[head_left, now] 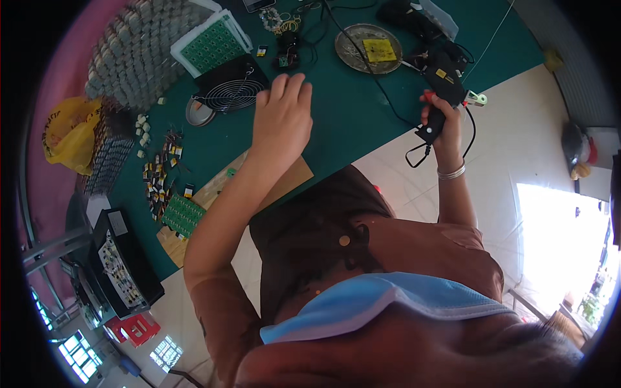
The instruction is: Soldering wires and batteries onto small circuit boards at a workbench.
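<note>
My right hand (446, 119) is wrapped round the black handle of a soldering gun (444, 81), with a finger at its red trigger. The gun points up and left, its thin tip beside a round metal dish (346, 59) that holds a yellow sponge (379, 50). Over the green mat, my left hand (283, 116) is palm down with its fingers stretched out and nothing seen in it. Just left of its fingertips stands a black fan with a wire guard (231, 94). Beyond them is a small black holder (286, 57) with a little green circuit board on it.
Green circuit board panels (210, 50) in a white tray stand behind the fan. Small wired batteries (155, 184) lie heaped at left, near another green panel (183, 213) and a wooden board (294, 178). Stacked grey pieces (132, 58) and a yellow bag (65, 139) line the left edge.
</note>
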A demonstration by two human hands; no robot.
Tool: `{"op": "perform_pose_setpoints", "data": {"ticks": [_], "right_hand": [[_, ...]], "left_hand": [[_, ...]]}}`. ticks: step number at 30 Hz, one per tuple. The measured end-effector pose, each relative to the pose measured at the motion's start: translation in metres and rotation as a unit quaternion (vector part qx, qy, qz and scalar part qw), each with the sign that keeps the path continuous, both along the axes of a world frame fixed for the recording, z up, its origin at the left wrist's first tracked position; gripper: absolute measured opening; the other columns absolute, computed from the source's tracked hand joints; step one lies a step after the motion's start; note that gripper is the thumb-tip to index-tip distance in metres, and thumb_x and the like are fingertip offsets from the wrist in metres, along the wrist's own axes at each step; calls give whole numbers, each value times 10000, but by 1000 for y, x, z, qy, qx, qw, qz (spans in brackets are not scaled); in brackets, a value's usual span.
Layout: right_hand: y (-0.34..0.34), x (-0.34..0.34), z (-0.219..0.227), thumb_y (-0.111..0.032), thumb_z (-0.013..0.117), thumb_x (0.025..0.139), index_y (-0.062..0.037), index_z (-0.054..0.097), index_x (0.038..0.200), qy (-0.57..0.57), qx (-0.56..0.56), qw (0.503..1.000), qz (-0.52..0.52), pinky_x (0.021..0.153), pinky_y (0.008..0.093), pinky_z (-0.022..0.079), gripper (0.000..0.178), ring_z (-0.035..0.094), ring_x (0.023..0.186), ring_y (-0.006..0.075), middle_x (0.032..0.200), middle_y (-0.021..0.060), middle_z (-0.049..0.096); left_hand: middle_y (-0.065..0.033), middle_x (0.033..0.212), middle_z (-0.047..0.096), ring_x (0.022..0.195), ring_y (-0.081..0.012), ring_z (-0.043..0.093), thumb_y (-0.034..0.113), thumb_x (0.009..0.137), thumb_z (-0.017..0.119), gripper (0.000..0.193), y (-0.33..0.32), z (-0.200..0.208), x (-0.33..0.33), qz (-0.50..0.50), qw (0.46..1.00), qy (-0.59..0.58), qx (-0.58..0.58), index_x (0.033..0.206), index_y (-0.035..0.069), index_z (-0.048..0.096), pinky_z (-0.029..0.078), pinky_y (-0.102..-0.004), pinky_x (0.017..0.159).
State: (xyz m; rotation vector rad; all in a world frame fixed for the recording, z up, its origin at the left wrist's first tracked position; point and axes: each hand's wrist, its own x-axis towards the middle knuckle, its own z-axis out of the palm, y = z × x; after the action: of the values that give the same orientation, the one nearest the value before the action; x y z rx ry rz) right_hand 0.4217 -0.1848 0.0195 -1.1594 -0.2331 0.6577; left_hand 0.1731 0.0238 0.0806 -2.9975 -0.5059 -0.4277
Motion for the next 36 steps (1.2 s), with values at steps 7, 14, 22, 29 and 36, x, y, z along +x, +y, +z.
{"op": "perform_pose_setpoints", "data": {"ticks": [7, 14, 22, 29, 36], "right_hand": [[-8, 3, -4, -113, 609, 865, 82, 622, 1020, 15, 11, 1000, 6, 457, 266, 435, 250, 544, 504, 160, 842, 148, 651], [-12, 9, -4, -113, 603, 867, 79, 618, 1024, 22, -8, 1000, 21, 448, 258, 430, 248, 537, 486, 149, 817, 129, 649], [-11, 11, -7, -107, 611, 863, 79, 604, 1035, 30, -11, 999, 25, 457, 262, 447, 253, 554, 494, 153, 809, 123, 640], [-14, 12, -5, -110, 607, 856, 83, 599, 1048, 21, -30, 999, 27, 467, 268, 448, 273, 552, 498, 156, 818, 129, 633], [-20, 13, -3, -96, 599, 849, 87, 601, 1066, -19, -56, 998, 35, 477, 251, 436, 283, 547, 510, 148, 856, 141, 649]], "left_hand": [[-84, 1422, 428, 1329, -286, 362, 97, 679, 683, 655, 40, -41, 111, -110, 993, 33, -36, 1314, 100, 523, 348, -453, 974], [-57, 1383, 440, 1326, -268, 356, 241, 697, 680, 640, 37, -54, 140, -119, 990, 44, -64, 1318, 182, 539, 329, -479, 992], [-57, 1378, 447, 1322, -266, 363, 270, 710, 681, 613, 32, -49, 148, -109, 990, 67, -64, 1306, 181, 564, 326, -510, 990], [-43, 1331, 505, 1297, -262, 398, 325, 734, 720, 502, 29, -52, 156, -117, 991, 35, -51, 1190, 129, 649, 320, -558, 1009], [-37, 1316, 508, 1296, -250, 397, 326, 752, 720, 461, 29, -55, 160, -126, 990, 34, -53, 1162, 122, 661, 306, -595, 1025]]}}
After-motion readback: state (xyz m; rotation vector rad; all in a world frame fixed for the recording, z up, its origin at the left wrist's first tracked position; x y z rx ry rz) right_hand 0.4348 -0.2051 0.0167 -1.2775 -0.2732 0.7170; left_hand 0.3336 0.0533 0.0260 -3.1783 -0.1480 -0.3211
